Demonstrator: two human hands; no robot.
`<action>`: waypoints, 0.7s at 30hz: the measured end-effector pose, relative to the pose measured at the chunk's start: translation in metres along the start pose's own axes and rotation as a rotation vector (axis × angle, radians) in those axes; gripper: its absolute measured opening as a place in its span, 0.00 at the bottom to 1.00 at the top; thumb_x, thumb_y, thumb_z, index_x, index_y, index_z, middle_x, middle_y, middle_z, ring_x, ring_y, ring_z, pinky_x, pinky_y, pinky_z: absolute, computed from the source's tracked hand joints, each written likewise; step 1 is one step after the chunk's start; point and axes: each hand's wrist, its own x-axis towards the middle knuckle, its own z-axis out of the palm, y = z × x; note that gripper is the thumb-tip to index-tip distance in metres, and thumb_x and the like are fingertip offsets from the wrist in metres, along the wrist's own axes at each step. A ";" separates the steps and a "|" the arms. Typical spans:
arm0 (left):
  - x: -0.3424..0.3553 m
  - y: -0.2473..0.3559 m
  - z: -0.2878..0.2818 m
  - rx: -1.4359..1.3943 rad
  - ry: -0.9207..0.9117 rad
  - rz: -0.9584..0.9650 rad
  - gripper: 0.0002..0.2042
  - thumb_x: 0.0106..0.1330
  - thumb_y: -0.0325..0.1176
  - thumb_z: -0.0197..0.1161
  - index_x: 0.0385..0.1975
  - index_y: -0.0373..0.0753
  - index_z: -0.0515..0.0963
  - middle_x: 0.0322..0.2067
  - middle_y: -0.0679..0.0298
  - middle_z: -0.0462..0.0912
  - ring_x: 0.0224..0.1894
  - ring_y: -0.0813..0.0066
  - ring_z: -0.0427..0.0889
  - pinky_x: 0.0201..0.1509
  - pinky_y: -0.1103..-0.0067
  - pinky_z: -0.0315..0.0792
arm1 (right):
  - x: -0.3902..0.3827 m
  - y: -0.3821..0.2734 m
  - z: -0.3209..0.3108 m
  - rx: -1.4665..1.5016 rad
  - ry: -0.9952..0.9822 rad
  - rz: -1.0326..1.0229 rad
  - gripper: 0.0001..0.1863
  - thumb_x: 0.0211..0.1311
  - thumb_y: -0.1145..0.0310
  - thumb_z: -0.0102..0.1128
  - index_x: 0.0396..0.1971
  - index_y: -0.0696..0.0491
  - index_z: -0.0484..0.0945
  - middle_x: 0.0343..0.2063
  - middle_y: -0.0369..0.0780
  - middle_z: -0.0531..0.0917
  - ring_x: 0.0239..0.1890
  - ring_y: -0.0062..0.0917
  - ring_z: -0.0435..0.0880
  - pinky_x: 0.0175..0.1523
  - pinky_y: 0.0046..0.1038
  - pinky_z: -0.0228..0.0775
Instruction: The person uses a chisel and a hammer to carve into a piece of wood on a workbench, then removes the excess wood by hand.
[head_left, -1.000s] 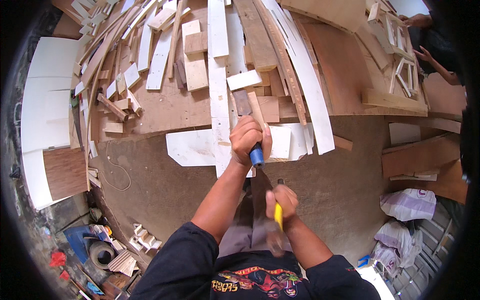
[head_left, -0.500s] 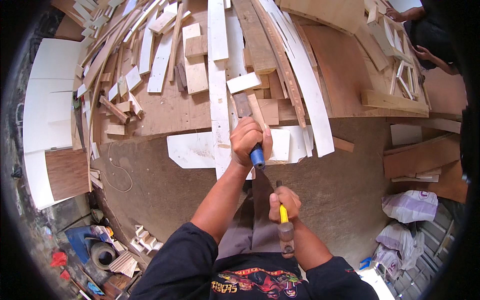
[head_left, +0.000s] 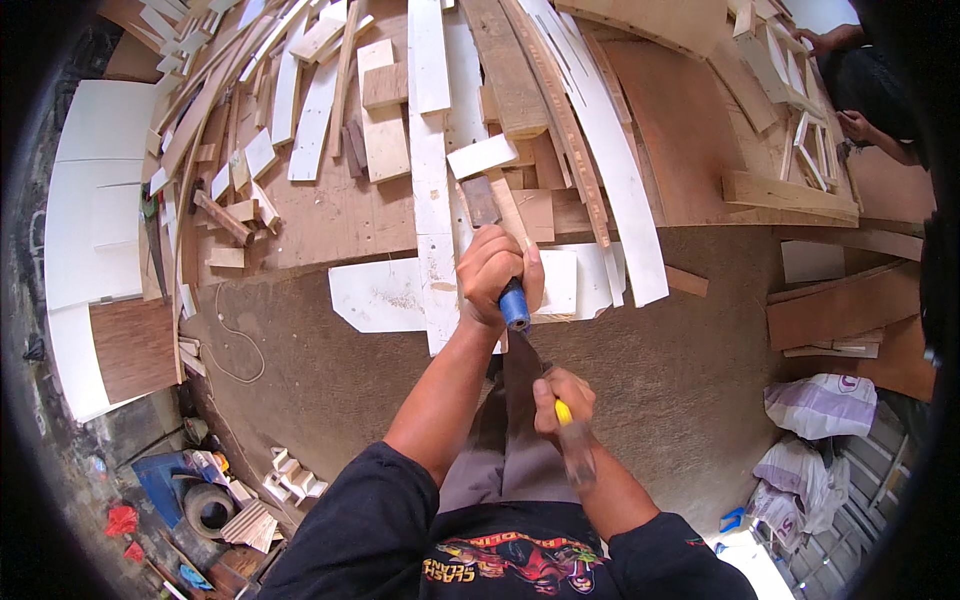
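My left hand (head_left: 492, 268) is wrapped round the blue handle of a chisel (head_left: 514, 305). Its broad, flat blade (head_left: 481, 203) points away from me, over the narrow wood pieces at the workbench's near edge. Beside that blade lies a slim bare wooden strip (head_left: 511, 212), partly covered by my fingers. Lower and to the right, my right hand (head_left: 563, 397) grips a hammer by its yellow handle (head_left: 564, 412). The hammer's head (head_left: 577, 455) is smeared by motion and hangs over my right forearm, apart from the chisel.
Long white boards (head_left: 432, 200) and loose offcuts cover the workbench (head_left: 340, 225). A white block (head_left: 483, 156) lies just past the chisel. At the far right another person's hand (head_left: 856, 126) is near a small wooden frame (head_left: 812, 150). White sacks (head_left: 820, 405) stand lower right.
My right hand has shifted slightly up and left, and the hammer has swung a little, its head now blurred. My left hand keeps its hold on the chisel.
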 end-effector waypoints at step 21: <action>-0.005 -0.004 0.008 0.020 0.038 -0.016 0.16 0.56 0.12 0.63 0.15 0.37 0.65 0.16 0.60 0.73 0.19 0.67 0.72 0.26 0.74 0.68 | 0.018 -0.001 0.013 -0.174 -0.113 0.150 0.17 0.66 0.67 0.65 0.20 0.55 0.70 0.16 0.40 0.70 0.16 0.28 0.72 0.21 0.31 0.65</action>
